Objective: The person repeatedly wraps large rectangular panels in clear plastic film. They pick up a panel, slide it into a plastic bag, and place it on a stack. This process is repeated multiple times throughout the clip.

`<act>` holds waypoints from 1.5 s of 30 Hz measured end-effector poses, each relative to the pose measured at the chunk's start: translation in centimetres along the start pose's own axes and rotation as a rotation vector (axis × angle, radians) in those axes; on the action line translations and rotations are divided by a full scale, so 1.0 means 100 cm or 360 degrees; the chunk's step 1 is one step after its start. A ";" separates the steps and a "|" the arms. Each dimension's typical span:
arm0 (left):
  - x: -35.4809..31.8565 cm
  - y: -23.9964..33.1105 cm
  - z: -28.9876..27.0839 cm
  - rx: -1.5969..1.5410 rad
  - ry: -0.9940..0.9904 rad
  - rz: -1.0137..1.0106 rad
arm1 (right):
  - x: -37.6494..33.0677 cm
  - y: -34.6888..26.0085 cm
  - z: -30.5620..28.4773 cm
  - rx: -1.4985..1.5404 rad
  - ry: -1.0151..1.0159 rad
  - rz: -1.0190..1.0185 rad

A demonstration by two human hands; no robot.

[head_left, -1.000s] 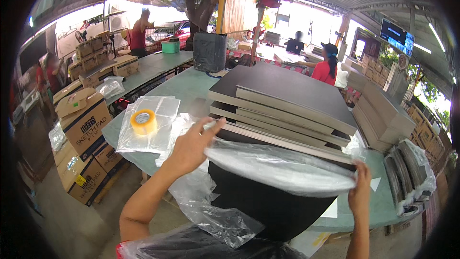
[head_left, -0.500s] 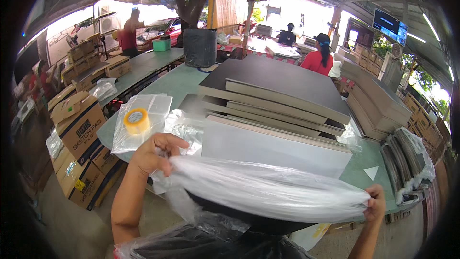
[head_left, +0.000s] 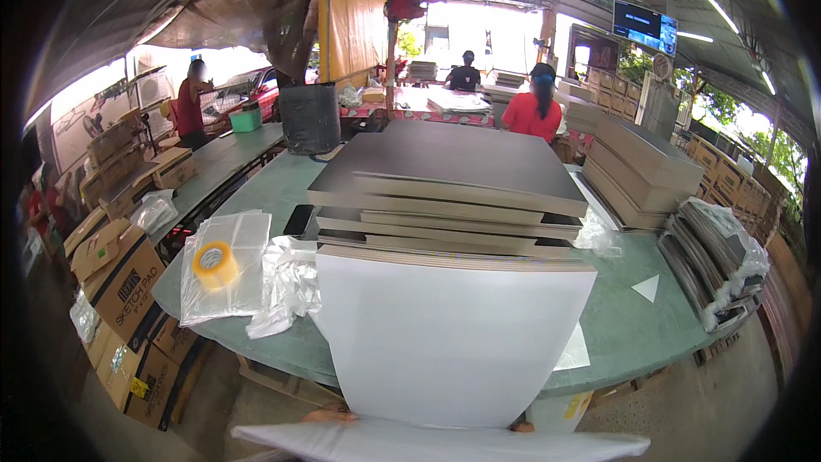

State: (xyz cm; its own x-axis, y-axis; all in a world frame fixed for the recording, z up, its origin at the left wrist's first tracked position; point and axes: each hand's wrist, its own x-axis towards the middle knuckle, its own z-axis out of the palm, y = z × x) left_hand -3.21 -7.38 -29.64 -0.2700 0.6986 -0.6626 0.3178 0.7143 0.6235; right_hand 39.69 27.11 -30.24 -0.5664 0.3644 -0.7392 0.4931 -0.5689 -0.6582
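A pale white panel (head_left: 453,334), with layered tan edges along its top, slopes from the board stack down toward me past the table's front edge. Across its lower end lies a whitish, translucent plastic bag (head_left: 445,443), cut off by the picture's bottom. Just above the plastic's rim show a few curled fingers of my left hand (head_left: 329,414), closed at the plastic. Only a small bit of my right hand (head_left: 522,426) appears at the panel's lower right corner, also at the plastic. Most of both hands is hidden.
Dark-topped boards (head_left: 445,158) are stacked on the green table (head_left: 633,334). At left lie yellow tape (head_left: 215,265), flat clear bags (head_left: 256,235) and crumpled plastic (head_left: 286,282). Wrapped boards (head_left: 714,261) stand at right, cartons (head_left: 120,282) at left. Several people are farther off.
Both hands, which held the clear plastic stretched above the table's front edge, have come down and toward me with it. The white panel is now uncovered, and the view has shifted.
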 end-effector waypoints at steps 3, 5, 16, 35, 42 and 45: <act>0.018 -0.017 -0.002 0.0637 -0.0108 -0.0030 | 0.014 0.014 -0.019 -0.0962 0.0227 -0.0055; 0.011 -0.007 -0.033 0.0814 -0.0081 0.0075 | 0.011 0.017 -0.041 -0.1472 0.0411 -0.0175; -0.146 0.201 -0.002 0.0280 -0.1293 0.1053 | -0.193 -0.157 0.169 -0.1361 -0.1620 -0.0623; -0.126 0.294 -0.026 -0.0635 0.0375 0.1544 | -0.116 -0.211 0.232 -0.0551 -0.0708 -0.0922; -0.126 0.271 -0.059 -0.0944 0.0835 0.1147 | -0.121 -0.200 0.210 -0.1107 -0.0841 -0.0978; -0.139 0.276 -0.076 -0.0770 0.0977 0.1222 | -0.121 -0.202 0.191 -0.1603 -0.0823 -0.1045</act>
State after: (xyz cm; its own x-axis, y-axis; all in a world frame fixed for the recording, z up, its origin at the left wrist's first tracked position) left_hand 2.39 2.89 -0.07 -0.6021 0.7709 0.2079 0.2405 -0.0732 0.9679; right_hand 23.97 20.08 -5.24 -0.9640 -0.0902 -0.2501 0.1768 0.4852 -0.8564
